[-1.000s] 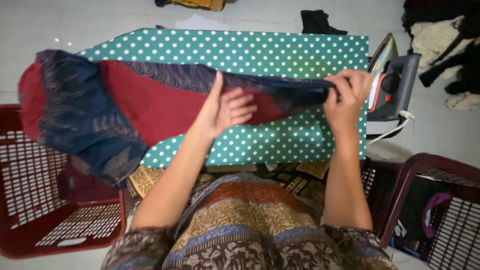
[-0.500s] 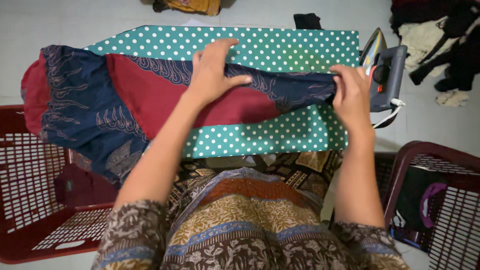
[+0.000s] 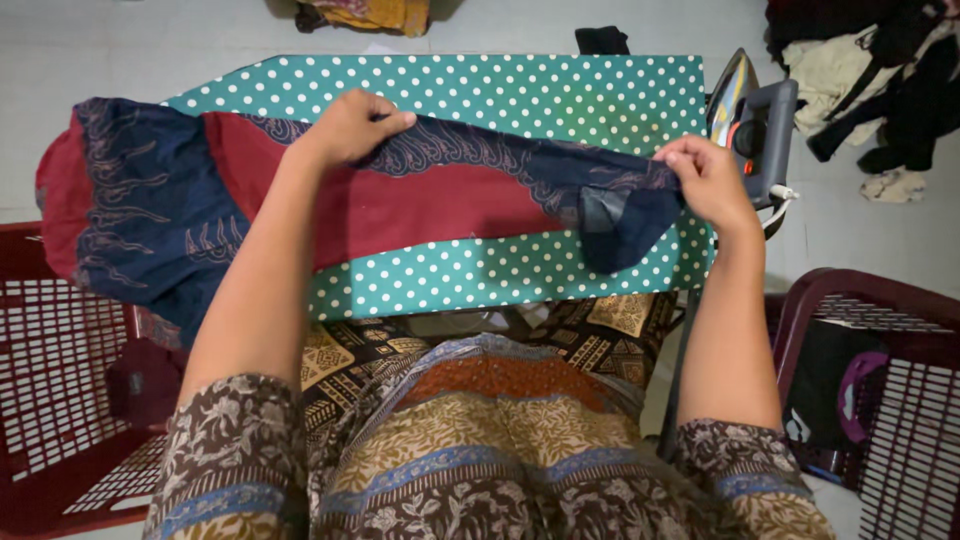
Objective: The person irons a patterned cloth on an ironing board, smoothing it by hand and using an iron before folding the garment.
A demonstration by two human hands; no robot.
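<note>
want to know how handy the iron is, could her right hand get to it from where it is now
Probably yes. The right hand pinches the end of the red and blue garment at the board's right end, and the iron stands just beyond it with nothing between; it would have to let go of the cloth first.

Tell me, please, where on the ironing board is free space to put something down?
Free: the dotted strip of the ironing board beyond the red and blue garment, and a narrower strip on the near edge. Crowded: the middle, under the garment, and the right end by the iron.

Home laundry corner (ironing board (image 3: 520,85), iron (image 3: 755,125), baskets (image 3: 60,400)).
</note>
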